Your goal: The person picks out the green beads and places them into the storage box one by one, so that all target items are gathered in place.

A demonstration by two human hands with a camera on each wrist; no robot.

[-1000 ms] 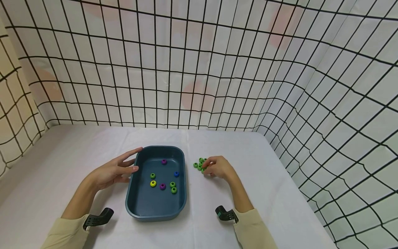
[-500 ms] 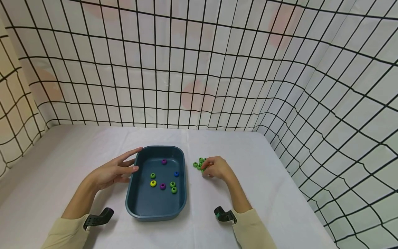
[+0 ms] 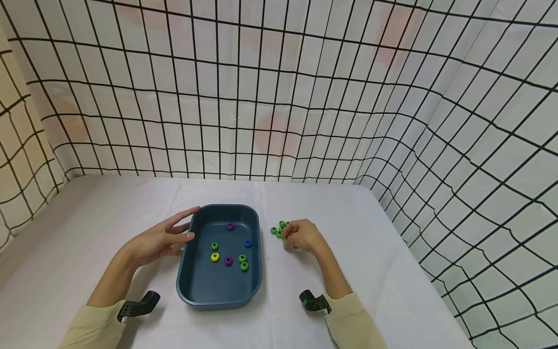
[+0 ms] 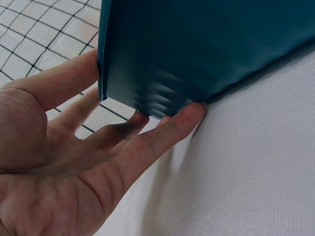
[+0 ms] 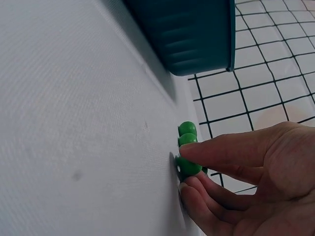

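A dark blue rectangular tray point(image 3: 218, 291) stands on the white cloth with several beads in it: green point(image 3: 242, 259), purple point(image 3: 228, 261), blue point(image 3: 247, 244) and yellow point(image 3: 215, 257). Spread along its left side, my left hand point(image 3: 159, 240) touches the outer wall with nearly straight fingers, thumb at the rim. To the right of the tray lies a tight cluster of green beads point(image 3: 279, 234). My right hand point(image 3: 307, 235) is bent over this cluster and covers part of it. In the right wrist view, its thumb and fingertips pinch one green bead point(image 5: 189, 166) low at the cloth.
Black grid netting point(image 3: 235, 97) over white sheeting encloses the back and both sides. White cloth point(image 3: 340, 203) covers the table. Each sleeve cuff carries a black wrist camera point(image 3: 139, 305).
My right hand and the green beads beside it have shifted slightly left. My left hand and the tray have stayed in place.
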